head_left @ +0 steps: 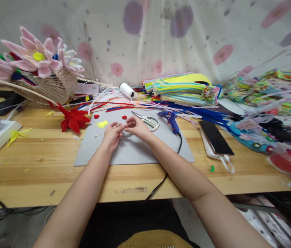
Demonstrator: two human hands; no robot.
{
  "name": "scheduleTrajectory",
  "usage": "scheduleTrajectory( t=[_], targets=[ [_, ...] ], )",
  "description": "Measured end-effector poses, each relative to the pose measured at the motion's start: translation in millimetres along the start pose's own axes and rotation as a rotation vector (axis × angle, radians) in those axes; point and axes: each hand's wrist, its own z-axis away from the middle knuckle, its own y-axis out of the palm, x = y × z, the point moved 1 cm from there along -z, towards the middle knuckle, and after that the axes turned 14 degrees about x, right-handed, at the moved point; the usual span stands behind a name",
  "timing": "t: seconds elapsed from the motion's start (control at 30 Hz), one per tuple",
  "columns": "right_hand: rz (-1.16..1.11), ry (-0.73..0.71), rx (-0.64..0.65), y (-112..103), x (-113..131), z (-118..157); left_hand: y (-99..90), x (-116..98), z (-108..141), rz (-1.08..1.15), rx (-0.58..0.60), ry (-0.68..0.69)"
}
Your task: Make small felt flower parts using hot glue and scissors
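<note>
My left hand is palm up over the grey cutting mat, its fingers curled toward the right. At its fingertips my right hand has its thumb and fingers drawn together. Whatever lies between the two sets of fingertips is too small to make out. Just beyond them are two small red pieces and a yellow scrap. Scissors lie behind my right hand, blades pointing left. To their right rests a blue glue gun, its cord running under my right forearm.
A red fuzzy flower lies left of the mat. Bundles of coloured pipe cleaners and a white spool line the back. Pink flowers stand back left. At right are a phone and a small green bit.
</note>
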Motion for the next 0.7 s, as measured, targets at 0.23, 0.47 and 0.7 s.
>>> scheduleTrajectory(
  t=[0.23, 0.47, 0.7],
  targets=[
    [0.0, 0.013, -0.082, -2.9, -2.7, 1.4, 3.4, -1.6, 3.3, -0.079, 0.007, -0.007],
    [-0.197, 0.082, -0.037, -7.6, -3.4, 6.5, -0.5, 5.4, -1.3, -0.163, -0.001, 0.209],
    [-0.153, 0.107, 0.052, -7.7, -4.6, 8.2, -2.0, 6.0, 1.5, -0.287, -0.064, 0.255]
  ],
)
